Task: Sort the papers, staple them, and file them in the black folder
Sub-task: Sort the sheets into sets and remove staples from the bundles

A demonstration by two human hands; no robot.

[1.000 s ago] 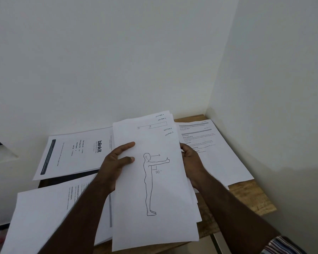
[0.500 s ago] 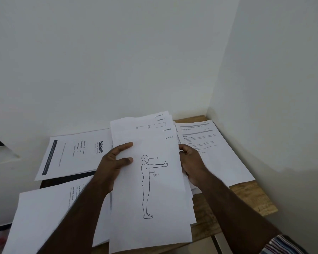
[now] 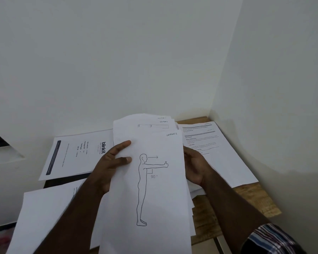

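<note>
Blinkit sheet [image 3: 77, 154] (left) — text page [image 3: 217, 149] right

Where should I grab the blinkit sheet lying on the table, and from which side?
Probably pinch the blinkit sheet at its bare left edge, coming from the left. Its right end lies behind the hand-held stack, while its left part overhangs the table, leaving room underneath.
</note>
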